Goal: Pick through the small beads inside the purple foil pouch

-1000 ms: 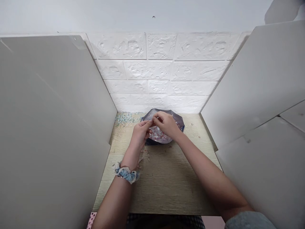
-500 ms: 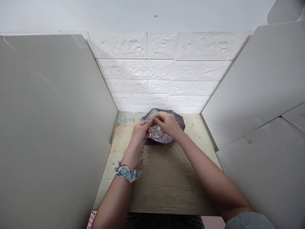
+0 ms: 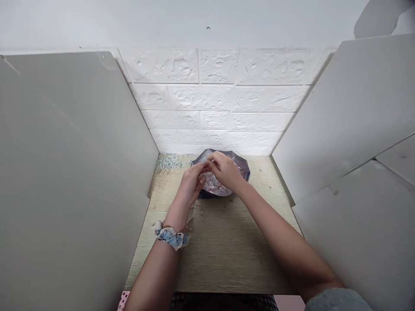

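Above a dark, many-sided container of pink, red and clear beads, my two hands meet at the fingertips. My left hand is closed in a pinch, with its lower fingers curled. My right hand pinches at the same spot from the right. Whatever lies between the fingertips is too small to make out. A strand of pale pink beads hangs or lies below my left hand, beside the wrist; its upper end is hidden by the hand. A blue and white scrunchie circles my left wrist.
Loose pale green-blue beads are scattered at the table's back left corner. Grey panels rise on the left and right of the wooden table. A white brick-patterned wall closes the back.
The view has shifted slightly. Both hands stay together over the container, with only a small change in the fingers; my left fingers look a little more raised.
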The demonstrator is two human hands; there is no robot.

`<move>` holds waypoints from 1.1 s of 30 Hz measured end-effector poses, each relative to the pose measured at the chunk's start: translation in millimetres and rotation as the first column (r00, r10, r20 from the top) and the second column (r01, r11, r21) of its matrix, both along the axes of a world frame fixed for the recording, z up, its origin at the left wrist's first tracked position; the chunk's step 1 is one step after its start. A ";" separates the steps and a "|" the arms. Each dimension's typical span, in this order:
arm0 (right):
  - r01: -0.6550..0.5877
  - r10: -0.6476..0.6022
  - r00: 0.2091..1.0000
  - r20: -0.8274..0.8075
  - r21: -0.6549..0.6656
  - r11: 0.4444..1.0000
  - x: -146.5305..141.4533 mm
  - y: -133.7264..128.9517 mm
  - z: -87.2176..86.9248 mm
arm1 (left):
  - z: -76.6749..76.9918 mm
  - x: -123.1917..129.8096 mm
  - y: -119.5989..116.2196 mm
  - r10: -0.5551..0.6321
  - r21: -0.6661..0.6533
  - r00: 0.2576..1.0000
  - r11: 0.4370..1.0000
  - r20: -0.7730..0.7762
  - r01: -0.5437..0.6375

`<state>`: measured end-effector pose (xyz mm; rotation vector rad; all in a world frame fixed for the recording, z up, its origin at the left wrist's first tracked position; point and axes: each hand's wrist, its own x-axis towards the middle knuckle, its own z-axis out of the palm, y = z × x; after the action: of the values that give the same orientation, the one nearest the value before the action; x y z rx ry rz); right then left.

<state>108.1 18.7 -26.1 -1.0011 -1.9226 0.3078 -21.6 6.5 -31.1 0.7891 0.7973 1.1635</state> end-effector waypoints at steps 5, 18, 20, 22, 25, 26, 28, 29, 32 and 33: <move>0.018 -0.018 1.000 -0.006 -0.027 0.999 -0.3 -1.8 1.7 | -2.0 -0.4 1.9 -0.017 0.021 1.000 1.000 0.002 0.017; 0.091 -0.101 0.990 -0.097 -0.104 0.990 0.7 0.2 -1.5 | 0.3 -0.4 0.4 0.041 -0.001 0.995 0.999 -0.088 -0.041; 0.009 -0.057 0.978 -0.201 -0.233 0.973 1.2 2.4 -3.1 | -0.1 -0.1 0.5 0.050 0.016 0.992 0.999 -0.113 -0.048; -0.112 -0.015 0.942 -0.335 -0.356 0.928 2.4 5.0 -5.1 | -0.7 0.3 0.6 0.052 0.036 0.989 0.998 -0.135 -0.048; -0.278 0.004 0.858 -0.513 -0.458 0.844 3.8 8.4 -7.6 | -1.0 1.0 0.5 0.074 0.057 0.983 0.996 -0.168 -0.065; -0.318 -0.003 0.830 -0.558 -0.477 0.819 3.8 9.2 -8.3 | -0.9 1.2 0.4 0.089 0.065 0.979 0.995 -0.183 -0.078; -0.388 -0.022 0.772 -0.636 -0.498 0.775 3.4 10.1 -9.3 | -0.9 1.4 0.3 0.123 0.094 0.970 0.990 -0.208 -0.105; -0.420 -0.033 0.741 -0.670 -0.502 0.756 2.9 10.4 -9.6 | -1.1 1.4 0.4 0.138 0.113 0.966 0.987 -0.218 -0.116; -0.491 -0.067 0.673 -0.736 -0.513 0.704 1.4 10.2 -9.6 | -2.2 1.1 0.9 0.168 0.158 0.958 0.979 -0.235 -0.133; -0.504 -0.076 0.661 -0.747 -0.516 0.693 1.0 10.1 -9.5 | -2.6 1.0 1.1 0.173 0.166 0.955 0.977 -0.241 -0.135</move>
<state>109.1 28.8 -35.7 -0.8601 -1.1419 1.4649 -20.6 7.6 -33.6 1.0286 1.0077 1.2877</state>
